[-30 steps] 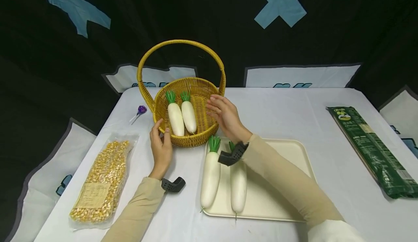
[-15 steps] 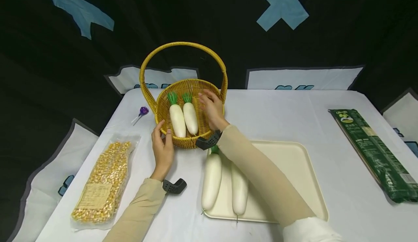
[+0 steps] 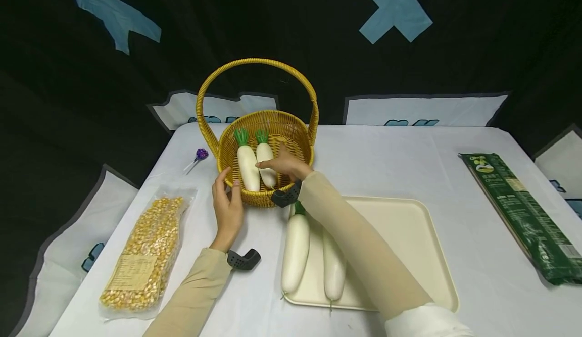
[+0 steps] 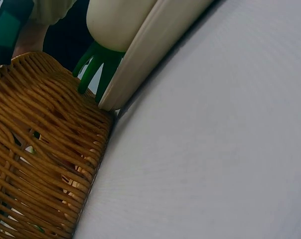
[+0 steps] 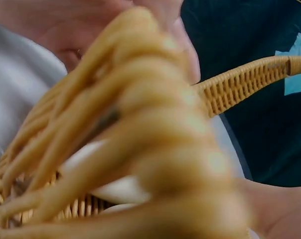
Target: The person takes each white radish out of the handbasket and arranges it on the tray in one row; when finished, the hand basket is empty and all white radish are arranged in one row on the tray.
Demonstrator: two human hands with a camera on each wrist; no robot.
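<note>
Clerk: Entry one: your right hand (image 3: 288,165)?

Checker: Centre of the head view, reaching over the right side of the round, yellow-brown woven basket with a tall hooped handle (image 3: 254,199). Your thumb stands out from the fingers; you can't tell from here whether they have hold of anything.

Clerk: Nearest item?

Checker: The right-hand smooth white radish with a green tufted top (image 3: 269,177), lying in the basket just left of your palm, your thumb across its middle. Plump, tapering to a thin root at the lower end. Its slightly longer twin, the left-hand white radish (image 3: 248,167), lies close beside it, green top also toward the top of the frame.

Clerk: Your left hand (image 3: 227,213)?

Checker: At the basket's lower-left rim, thumb and forefinger spread; whether they grip, you can't tell.

Clerk: Remaining stock?

Checker: Lower centre: two larger white radishes (image 3: 295,253) on a cream rectangular tray (image 3: 400,226).
</note>
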